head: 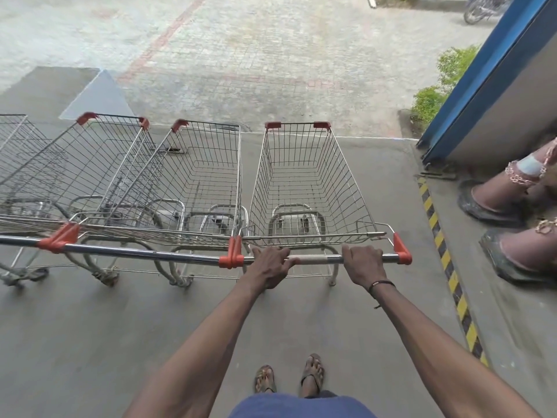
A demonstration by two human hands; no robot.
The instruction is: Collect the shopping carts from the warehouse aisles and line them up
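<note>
We stand on a grey concrete floor (90, 342) that ends ahead at a white painted edge (373, 137), with brick paving (241, 49) beyond it. A black-and-yellow hazard stripe (446, 260) marks the floor's right side, running toward a blue wall (482, 86) whose corner closes the right front. Between the stripe and our cart lies a lane of bare concrete; behind us the floor is open.

Four wire carts stand side by side, baskets pointing away from us toward the painted edge, long axes parallel, handles in one line. Our cart (304, 182) is the rightmost, just beside the second cart (199, 176), their red handle caps touching. The third cart (99, 164) and fourth cart (15, 152) angle off left, the last cut by the frame.

Two faded cones (506, 194) with chain sit right of the stripe; shrubs (437, 89) grow by the wall, and part of a motorcycle (482, 7) shows at top right.

Our left hand (269, 265) lies over the handle bar (313, 260), fingers only partly bent. Our right hand (363, 262), a black band at the wrist, grips the bar near its right cap.
</note>
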